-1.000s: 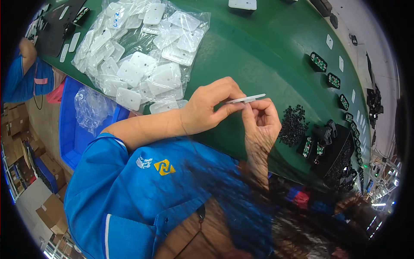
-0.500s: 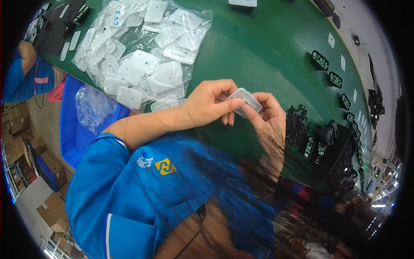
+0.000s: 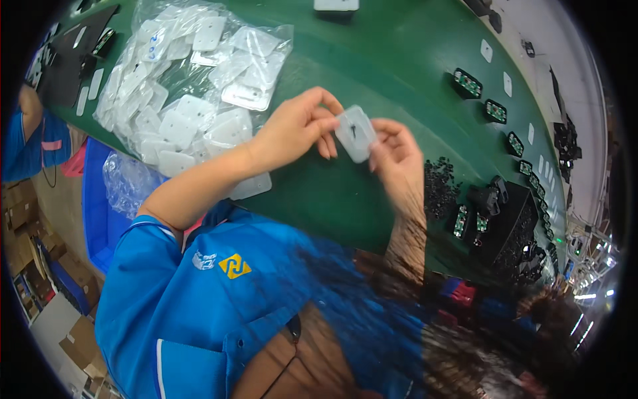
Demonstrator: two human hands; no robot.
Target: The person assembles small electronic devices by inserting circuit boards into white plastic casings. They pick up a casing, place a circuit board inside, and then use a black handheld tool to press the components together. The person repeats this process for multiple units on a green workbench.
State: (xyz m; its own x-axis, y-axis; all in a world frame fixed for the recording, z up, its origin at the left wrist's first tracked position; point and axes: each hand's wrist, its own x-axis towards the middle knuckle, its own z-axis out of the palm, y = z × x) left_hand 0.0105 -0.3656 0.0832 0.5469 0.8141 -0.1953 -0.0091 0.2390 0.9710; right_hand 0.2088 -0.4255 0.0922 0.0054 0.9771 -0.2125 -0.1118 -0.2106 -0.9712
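Observation:
Between my two hands, above the green table, is a small translucent white plastic cover [image 3: 356, 135] with rounded corners and a small dark piece at its middle. My left hand [image 3: 299, 125] pinches its left edge between thumb and fingers. On the opposite edge, the thumb and fingers of my right hand [image 3: 397, 159] are closed. A clear plastic bag [image 3: 193, 86] full of similar white covers lies left of my hands. Right of my right hand is a pile of small black parts [image 3: 440, 186].
Several black housings with green circuit boards [image 3: 468, 83] form a row along the table's right side, with white strips beside them. A black box [image 3: 508, 216] stands at the right. At the left is a blue bin [image 3: 96, 213] holding clear plastic; another person's arm [image 3: 30, 110] is beyond.
My hands have lifted the cover slightly up and left and turned it more upright, so its broad face shows. The whole view has shifted a little, moving the surroundings leftward.

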